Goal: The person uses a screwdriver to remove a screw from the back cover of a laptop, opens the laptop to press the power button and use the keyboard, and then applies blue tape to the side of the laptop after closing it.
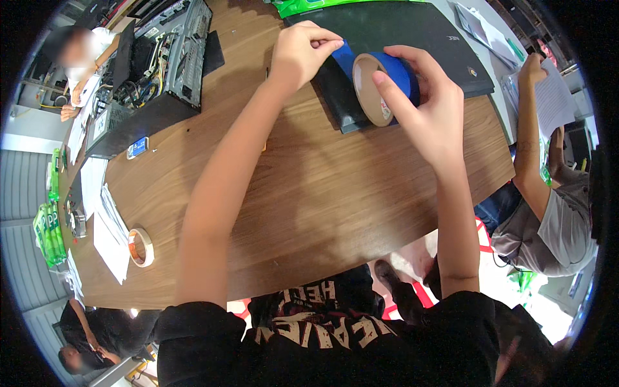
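Note:
My right hand (433, 106) is wrapped round a wide roll of blue tape (367, 90) with a tan cardboard core, held with its round opening facing left and toward me. A short strip of blue tape (345, 57) runs off the roll to the left. Its end is pinched between the thumb and fingers of my left hand (302, 53). Both hands are above a flat black folder-like thing (393, 29), which lies on the wooden table (309, 206); whether it is a folder or a laptop I cannot tell.
An opened computer case (161, 71) full of cables stands at the far left, with a small blue box (137, 148) near it. Paper sheets (108, 238) and a roll of clear-looking tape (141, 248) lie at left. A person (548, 219) holding papers sits close on my right.

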The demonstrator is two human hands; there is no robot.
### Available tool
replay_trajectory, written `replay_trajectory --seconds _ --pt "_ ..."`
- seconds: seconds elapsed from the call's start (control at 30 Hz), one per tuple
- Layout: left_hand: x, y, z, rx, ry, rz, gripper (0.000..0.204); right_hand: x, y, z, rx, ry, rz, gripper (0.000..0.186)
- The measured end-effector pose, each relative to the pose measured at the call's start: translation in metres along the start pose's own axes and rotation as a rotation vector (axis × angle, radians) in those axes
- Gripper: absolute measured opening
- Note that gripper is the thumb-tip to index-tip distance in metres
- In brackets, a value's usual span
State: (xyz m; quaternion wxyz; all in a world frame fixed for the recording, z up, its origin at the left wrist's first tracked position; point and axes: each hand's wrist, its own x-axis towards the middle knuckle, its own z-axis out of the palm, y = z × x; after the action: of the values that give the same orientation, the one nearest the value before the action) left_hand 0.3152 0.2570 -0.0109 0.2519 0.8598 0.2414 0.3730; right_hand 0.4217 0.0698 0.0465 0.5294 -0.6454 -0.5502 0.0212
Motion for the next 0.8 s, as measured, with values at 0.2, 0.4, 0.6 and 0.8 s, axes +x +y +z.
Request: replay_trajectory --seconds 0.2,0.4,0.6,0.8 --pt "-0.019 0.002 -0.012 -0.084 -0.085 -0.044 0.015 -0.032 -0.007 0.002 0.033 -0.044 -0.039 0.036" --pt "-0.03 0.001 -0.007 -0.106 -0.07 -0.002 0.015 -0.057 -0.012 0.009 -0.01 -0.034 0.0 0.038" --pt "-0.033 0.0 -0.008 -0.093 -0.064 -0.011 0.015 -0.063 -0.009 0.012 -0.015 -0.028 0.012 0.04" --pt "-0.034 0.002 -0.007 -0.064 -0.037 -0.014 0.015 -0.062 -0.01 0.013 -0.021 -0.016 0.001 0.041"
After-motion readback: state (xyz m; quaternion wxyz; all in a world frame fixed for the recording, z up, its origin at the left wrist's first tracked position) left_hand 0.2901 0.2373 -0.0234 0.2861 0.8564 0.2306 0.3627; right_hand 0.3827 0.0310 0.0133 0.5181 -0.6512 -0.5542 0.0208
